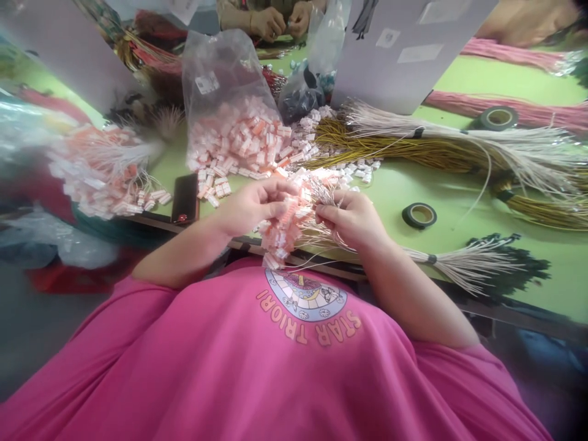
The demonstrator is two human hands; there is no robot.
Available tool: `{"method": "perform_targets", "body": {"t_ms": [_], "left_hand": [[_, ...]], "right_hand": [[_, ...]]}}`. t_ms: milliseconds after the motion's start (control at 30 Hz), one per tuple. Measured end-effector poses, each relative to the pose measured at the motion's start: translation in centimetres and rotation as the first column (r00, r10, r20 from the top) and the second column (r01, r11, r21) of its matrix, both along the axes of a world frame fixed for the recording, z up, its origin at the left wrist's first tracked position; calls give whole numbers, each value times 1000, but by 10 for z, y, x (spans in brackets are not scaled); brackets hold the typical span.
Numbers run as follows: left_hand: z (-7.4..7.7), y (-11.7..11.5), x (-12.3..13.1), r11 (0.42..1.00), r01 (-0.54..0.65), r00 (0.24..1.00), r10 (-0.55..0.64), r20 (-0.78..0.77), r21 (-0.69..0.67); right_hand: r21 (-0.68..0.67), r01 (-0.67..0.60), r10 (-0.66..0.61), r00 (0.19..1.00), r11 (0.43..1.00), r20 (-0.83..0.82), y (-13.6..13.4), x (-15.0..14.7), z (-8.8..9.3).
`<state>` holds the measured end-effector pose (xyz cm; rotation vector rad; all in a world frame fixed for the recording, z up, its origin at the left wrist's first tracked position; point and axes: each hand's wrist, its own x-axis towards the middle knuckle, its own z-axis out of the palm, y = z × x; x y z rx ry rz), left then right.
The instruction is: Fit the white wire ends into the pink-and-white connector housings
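Note:
My left hand [257, 207] is closed in a pinch at a cluster of pale orange-and-white plastic connectors [278, 237]; the exact piece between its fingertips is blurred. My right hand [350, 217] grips a bunch of thin white wires [324, 195], their ends pointing up and left past the thumb. The two hands are close together at the table's near edge. White wires run from below the hands to the right, tied by a black band [432, 260], and end in black connectors [514, 267].
A clear bag [220, 67] of loose connectors stands behind my hands. A dark phone [185, 199] lies left, near wired connectors [98, 177]. Black tape rolls [419, 215] and white and yellow wire bundles [413, 153] lie right. Across the table, a co-worker's hands [282, 23] are busy.

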<state>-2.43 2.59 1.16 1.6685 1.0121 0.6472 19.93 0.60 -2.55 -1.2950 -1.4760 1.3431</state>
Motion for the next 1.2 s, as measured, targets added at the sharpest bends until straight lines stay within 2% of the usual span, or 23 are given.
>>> {"method": "perform_targets", "body": {"t_ms": [167, 400, 700, 1000, 1200], "left_hand": [[-5, -4, 22, 992, -65, 996, 71, 51, -110], [-1, -4, 27, 997, -42, 999, 42, -2, -72], [-1, -11, 29, 992, -57, 991, 70, -112, 115], [0, -13, 27, 990, -53, 990, 70, -124, 131], [-3, -16, 33, 947, -9, 979, 74, -189, 321]], "right_hand": [[134, 54, -48, 998, 990, -47, -3, -1, 4], [223, 62, -84, 992, 973, 94, -8, -6, 10], [274, 61, -115, 976, 960, 186, -9, -6, 12], [271, 50, -105, 976, 961, 190, -9, -8, 12], [289, 17, -67, 984, 957, 164, -10, -10, 13]]}}
